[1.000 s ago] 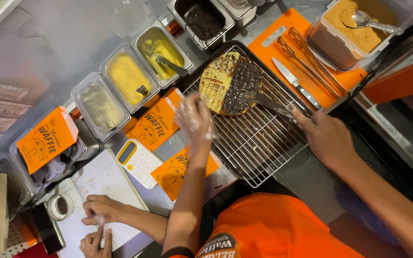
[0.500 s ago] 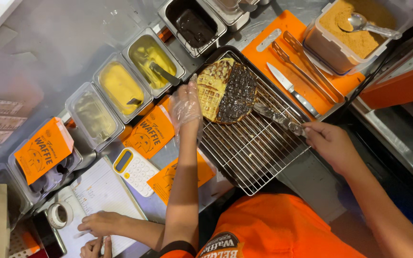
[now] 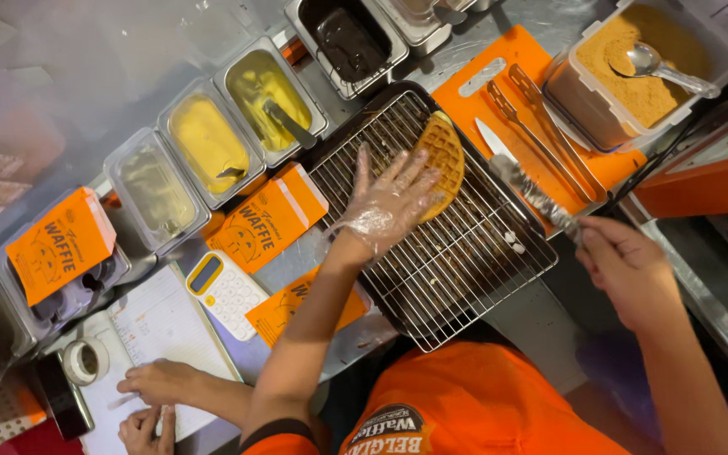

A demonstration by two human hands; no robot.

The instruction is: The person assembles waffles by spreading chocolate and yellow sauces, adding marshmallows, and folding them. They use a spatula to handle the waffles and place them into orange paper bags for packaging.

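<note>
Left hand (image 3: pixel 389 206), in a thin clear plastic glove, has its grip spread wide, fingers splayed; fingertips press the round golden-brown waffle (image 3: pixel 441 160), which stands tilted on edge on the square wire cooling rack (image 3: pixel 457 261). Right hand (image 3: pixel 625 265), bare, has its grip closed on the handle of a smeared flat metal spreader (image 3: pixel 532 192), blade pointing toward the waffle, tip just beside it, contact unclear. One waffle only; the rack's near half is bare wire, open room out to its front and right edges. Beyond the rack: four steel tubs of spreads (image 3: pixel 212 143), one orange cutting board (image 3: pixel 541 109) carrying two metal tongs (image 3: pixel 541 118). Left on the surface: one white calculator (image 3: pixel 225 291), three orange printed sleeves (image 3: pixel 267 221). Another person's two hands (image 3: pixel 153 400) rest on a notebook (image 3: pixel 157 329).
</note>
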